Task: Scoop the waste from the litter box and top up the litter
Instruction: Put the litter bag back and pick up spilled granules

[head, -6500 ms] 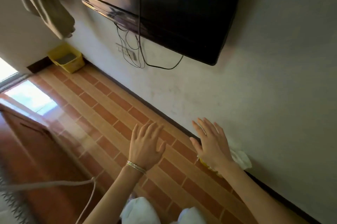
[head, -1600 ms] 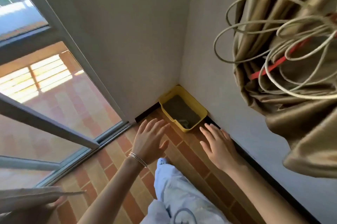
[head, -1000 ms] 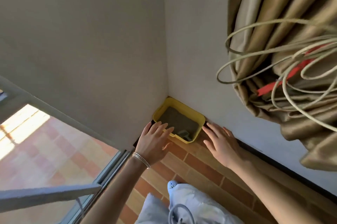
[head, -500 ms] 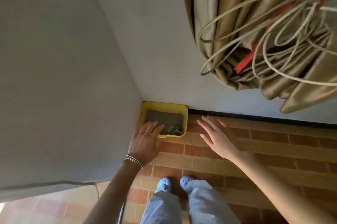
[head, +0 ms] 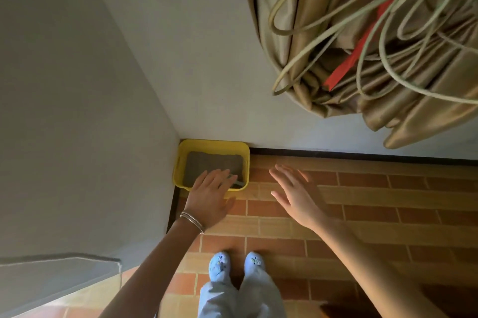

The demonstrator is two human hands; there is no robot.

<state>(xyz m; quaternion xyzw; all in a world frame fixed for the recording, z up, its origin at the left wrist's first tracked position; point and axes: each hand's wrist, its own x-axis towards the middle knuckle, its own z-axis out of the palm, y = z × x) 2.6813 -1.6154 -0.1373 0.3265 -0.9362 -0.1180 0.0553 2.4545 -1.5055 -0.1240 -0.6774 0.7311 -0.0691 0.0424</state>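
Grey walls (head: 77, 110) meet in a corner at frame centre, and a brick-pattern tile floor (head: 388, 201) fills the lower right. A bunched tan curtain (head: 413, 116) hangs at upper right, with looped pale cable (head: 280, 33) and a red strip (head: 344, 69) across it. Light trousers (head: 232, 299) show at bottom centre.

The yellow litter box (head: 212, 142) sits on the floor in the corner, against both walls, at centre frame, with grey litter (head: 212, 162) inside.

The left hand (head: 209, 196) is flat with its fingers straight and slightly spread, holding nothing. Its fingertips overlap the box's near rim; I cannot tell whether they touch it. The right hand (head: 297, 196), right of the box over the tiles, also has its fingers straight and apart and holds nothing.

Pale blue slippers (head: 219, 266) are below the hands. A greyish scoop (head: 238, 183) lies in the box's near right corner, partly hidden by the left fingers. Thin bracelets (head: 192, 220) circle the left wrist.
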